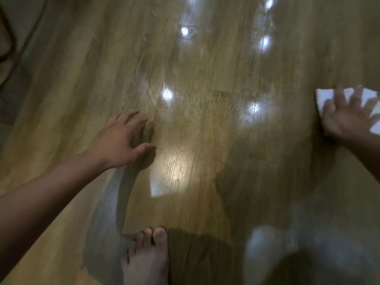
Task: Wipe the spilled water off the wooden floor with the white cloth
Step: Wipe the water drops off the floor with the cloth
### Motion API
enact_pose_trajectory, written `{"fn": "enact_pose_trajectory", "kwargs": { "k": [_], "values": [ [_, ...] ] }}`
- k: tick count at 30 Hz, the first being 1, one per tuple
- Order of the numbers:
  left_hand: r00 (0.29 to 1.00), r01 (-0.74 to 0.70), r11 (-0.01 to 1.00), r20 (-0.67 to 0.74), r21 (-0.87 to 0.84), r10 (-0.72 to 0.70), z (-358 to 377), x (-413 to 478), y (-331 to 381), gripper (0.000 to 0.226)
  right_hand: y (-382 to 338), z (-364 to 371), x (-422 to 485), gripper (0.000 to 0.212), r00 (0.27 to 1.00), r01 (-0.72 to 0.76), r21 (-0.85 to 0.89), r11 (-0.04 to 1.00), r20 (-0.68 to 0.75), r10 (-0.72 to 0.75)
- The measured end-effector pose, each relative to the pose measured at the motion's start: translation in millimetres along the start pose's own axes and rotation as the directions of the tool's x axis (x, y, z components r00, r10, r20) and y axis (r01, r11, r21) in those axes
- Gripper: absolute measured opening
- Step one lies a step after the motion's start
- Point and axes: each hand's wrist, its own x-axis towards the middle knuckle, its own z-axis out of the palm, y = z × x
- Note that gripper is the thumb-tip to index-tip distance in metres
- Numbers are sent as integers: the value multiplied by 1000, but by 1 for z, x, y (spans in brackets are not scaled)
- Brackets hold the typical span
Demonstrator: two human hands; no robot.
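Spilled water [207,124] looks like the glossy film just right of the left hand [121,138], whose spread fingertips prop on the wooden floor [61,99] and could skid if it's wet there. Further right, the right hand [347,118] presses splayed fingers on the white cloth [327,97] under it, which might just smear.

Bare foot [146,258]: bottom edge, toes pointing up-frame.
Light glints [167,94]: several white spots, well beyond the foot's toes.
Dark blurred shape [308,268]: right of foot; unidentifiable.
Dark curved object [6,40]: far up-left of foot; blurred.
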Motion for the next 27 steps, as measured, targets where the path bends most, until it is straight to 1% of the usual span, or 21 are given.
{"fn": "enact_pose_trajectory", "kwargs": {
  "k": [1, 2, 3, 4, 5, 7, 9, 10, 11, 12, 13, 15, 16, 17, 18, 20, 21, 22, 23, 25, 27],
  "values": [
    [1000, 4, 1000, -4, -19, -4, -1, 4, 2, 75, -28, 3, -10, 68, 999, 36, 23, 999, -14, -36],
    [1000, 2, 999, -18, -37, -2, -3, 9, 7, 72, -61, 11, -24, 68, 990, 134, 22, 991, -37, -133],
    [999, 0, 998, -32, -58, -2, -4, 15, 12, 69, -99, 21, -44, 68, 959, 279, -6, 960, -47, -279],
    [999, -11, 997, -51, -72, 7, -6, 21, 19, 66, -143, 31, -72, 66, 900, 432, -37, 901, -40, -433],
    [997, -32, 996, -72, -80, 26, -7, 27, 24, 60, -185, 42, -103, 63, 820, 570, -52, 820, -23, -572],
    [987, -83, 991, -147, -106, 66, -9, 39, 29, 52, -256, 57, -162, 57, 578, 816, -51, 576, 69, -813],
    [972, -108, 983, -225, -150, 73, -11, 45, 25, 46, -278, 60, -180, 55, 359, 933, -31, 359, 174, -917],
    [964, -115, 983, -256, -142, 76, -13, 47, 20, 43, -272, 59, -167, 55, 302, 953, -46, 298, 165, -939],
    [961, -105, 988, -268, -116, 70, -14, 44, 12, 41, -258, 57, -147, 56, 310, 950, -67, 304, 131, -942],
    [965, -85, 993, -255, -85, 61, -13, 40, 5, 41, -237, 52, -122, 61, 393, 919, -71, 388, 97, -914],
    [975, -64, 996, -218, -62, 49, -11, 36, -2, 45, -212, 48, -94, 66, 527, 849, -68, 523, 49, -849],
    [989, -30, 998, -143, -50, 23, -5, 31, -14, 54, -155, 34, -36, 71, 803, 595, -52, 802, -1, -596],
    [992, -38, 998, -119, -57, 31, -3, 30, -16, 56, -122, 25, -12, 68, 902, 432, -38, 901, -4, -432],
    [993, -59, 996, -103, -67, 52, -2, 30, -17, 56, -87, 16, 8, 69, 963, 270, -17, 963, -23, -270],
    [992, -89, 993, -94, -72, 82, -3, 31, -14, 55, -56, 9, 22, 74, 993, 117, 14, 993, -37, -116],
    [987, -142, 988, -82, -60, 137, -7, 34, -10, 54, -18, 1, 39, 91, 986, -163, 75, 984, -32, 166],
    [984, -161, 986, -79, -45, 157, -8, 37, -8, 56, -20, 1, 43, 96, 972, -232, 88, 969, -13, 235],
    [982, -174, 984, -80, -27, 172, -8, 40, -6, 59, -33, 4, 45, 97, 970, -243, 91, 966, -2, 245],
    [980, -186, 982, -79, -10, 185, -7, 44, -4, 60, -58, 4, 41, 94, 980, -197, 77, 977, -18, 199],
    [979, -189, 982, -70, 21, 190, -4, 57, 3, 64, -125, 13, 18, 77, 995, 37, 15, 999, -94, -36],
    [983, -151, 987, -96, 53, 156, 0, 74, 5, 62, -204, 28, -21, 67, 933, 350, -6, 937, -92, -349]
  ]
}}
